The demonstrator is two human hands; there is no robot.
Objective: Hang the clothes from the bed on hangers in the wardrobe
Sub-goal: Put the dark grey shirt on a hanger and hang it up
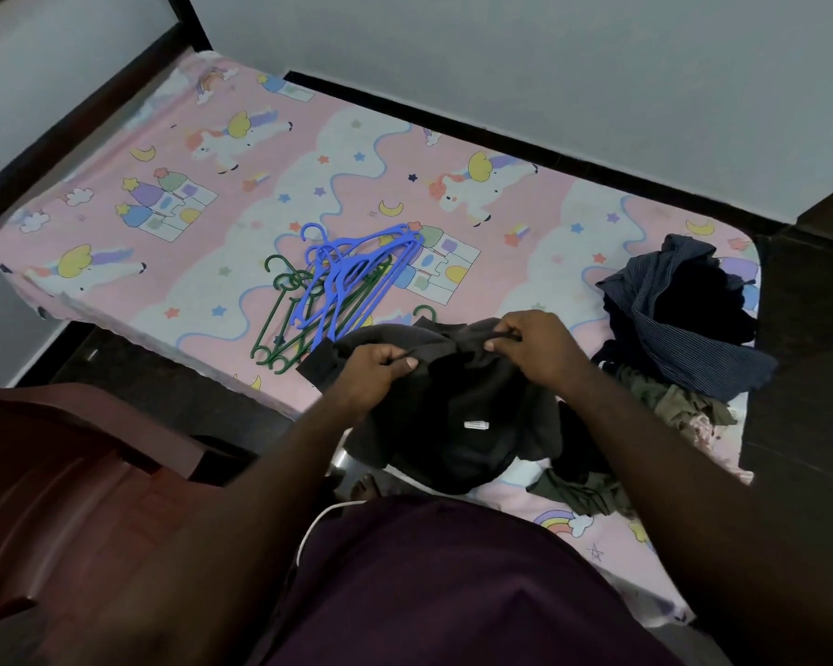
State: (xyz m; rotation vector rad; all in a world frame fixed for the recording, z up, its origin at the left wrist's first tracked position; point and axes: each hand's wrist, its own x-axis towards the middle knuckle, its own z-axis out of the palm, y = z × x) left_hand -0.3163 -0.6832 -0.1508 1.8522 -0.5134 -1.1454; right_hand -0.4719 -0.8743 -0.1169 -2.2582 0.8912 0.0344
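Nearest, at left, stands a red-brown chair (68, 473); beyond it the bed (164, 185), with a pink unicorn sheet and a dark frame, meets the grey wall (549, 64). Over the bed's near edge the left hand (381, 372) and right hand (535, 348) each pinch the top edge of a dark garment (458, 415) in curled fingers, and the cloth sags below them. Farther off lie tangled blue hangers (357, 271) and green hangers (284, 324), with a clothes pile (684, 319) at right.
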